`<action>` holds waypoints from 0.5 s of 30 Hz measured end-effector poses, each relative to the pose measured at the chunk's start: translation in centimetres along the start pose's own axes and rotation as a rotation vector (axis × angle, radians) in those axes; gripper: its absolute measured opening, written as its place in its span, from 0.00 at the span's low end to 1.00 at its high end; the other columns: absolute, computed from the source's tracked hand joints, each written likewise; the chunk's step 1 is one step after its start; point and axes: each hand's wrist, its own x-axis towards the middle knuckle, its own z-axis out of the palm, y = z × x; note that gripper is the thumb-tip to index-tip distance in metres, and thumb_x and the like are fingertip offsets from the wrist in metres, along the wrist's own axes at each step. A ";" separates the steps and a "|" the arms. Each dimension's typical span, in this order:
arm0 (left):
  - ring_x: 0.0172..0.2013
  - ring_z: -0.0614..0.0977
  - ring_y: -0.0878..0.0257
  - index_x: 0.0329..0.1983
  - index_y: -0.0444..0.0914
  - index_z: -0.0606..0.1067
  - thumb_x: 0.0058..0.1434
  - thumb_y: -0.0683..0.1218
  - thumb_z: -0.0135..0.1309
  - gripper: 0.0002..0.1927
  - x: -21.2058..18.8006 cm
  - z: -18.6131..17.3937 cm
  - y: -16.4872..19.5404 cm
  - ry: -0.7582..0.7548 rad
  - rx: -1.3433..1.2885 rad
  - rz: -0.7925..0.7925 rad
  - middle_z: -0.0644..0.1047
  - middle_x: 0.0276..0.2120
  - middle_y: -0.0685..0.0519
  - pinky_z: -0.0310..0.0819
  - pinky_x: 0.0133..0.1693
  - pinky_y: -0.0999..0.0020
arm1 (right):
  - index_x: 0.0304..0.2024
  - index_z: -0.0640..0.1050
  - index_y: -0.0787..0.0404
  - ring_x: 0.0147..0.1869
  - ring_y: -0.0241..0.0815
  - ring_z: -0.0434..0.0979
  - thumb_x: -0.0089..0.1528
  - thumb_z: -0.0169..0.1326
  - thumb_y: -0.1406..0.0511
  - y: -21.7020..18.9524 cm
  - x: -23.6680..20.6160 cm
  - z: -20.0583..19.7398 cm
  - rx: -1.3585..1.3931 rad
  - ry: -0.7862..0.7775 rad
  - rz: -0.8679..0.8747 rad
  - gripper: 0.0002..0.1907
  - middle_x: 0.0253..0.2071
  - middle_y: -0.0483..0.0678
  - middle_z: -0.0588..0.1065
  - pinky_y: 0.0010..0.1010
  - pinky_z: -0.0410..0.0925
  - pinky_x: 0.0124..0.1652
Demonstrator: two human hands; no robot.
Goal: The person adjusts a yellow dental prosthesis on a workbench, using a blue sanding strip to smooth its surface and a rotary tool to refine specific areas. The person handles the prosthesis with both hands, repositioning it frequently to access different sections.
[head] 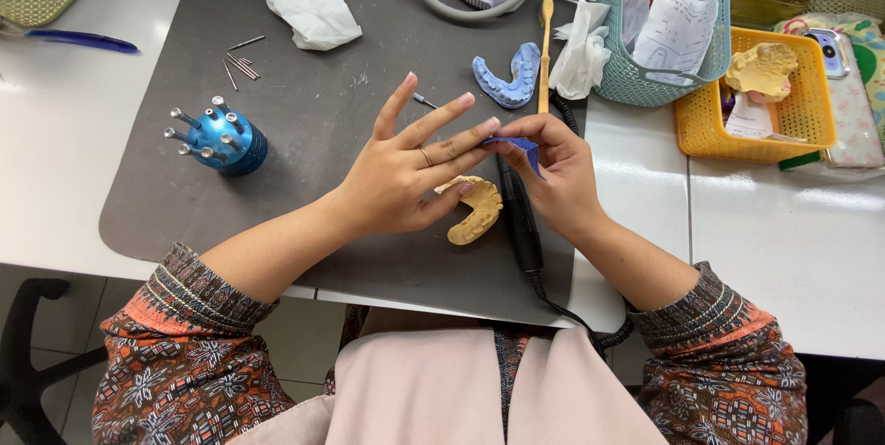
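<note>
In the middle of the frame the two hands meet above a dark grey mat [304, 122] that covers most of a white table [784, 251]; the left hand [406, 178] has its fingers spread, only its lower fingers curl on a yellow dental cast [475, 214] that lies on the mat just under the hands; the right hand [558, 178] pinches a small blue strip [518, 143] between thumb and fingers, and the tips of the left fingers touch this strip; I judge that the step in hand is the handling of the blue strip close to the cast, and the next move seems to call for a fine, steady pinch and a firm hold on the cast. A black handpiece [521, 219] lies on the mat under the right hand, its cable runs to the lower edge. At upper right stand a teal basket [705, 35] with papers and a yellow basket [802, 118] with another cast; at upper centre lie a blue cast [507, 81], a wooden toothbrush [545, 53] and white tissues [313, 2]; at left stands a blue bur holder [226, 141], with loose burs [241, 62] above it; below the table the tiled floor is partly seen.
</note>
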 end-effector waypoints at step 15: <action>0.45 0.78 0.61 0.41 0.44 0.79 0.59 0.54 0.65 0.13 -1.4 1.4 0.6 -0.106 -0.192 -0.226 0.80 0.38 0.59 0.61 0.59 0.49 | 0.45 0.79 0.61 0.56 0.49 0.76 0.52 0.52 0.85 0.7 0.6 -2.3 -0.505 -0.340 -0.314 0.23 0.45 0.48 0.77 0.36 0.71 0.52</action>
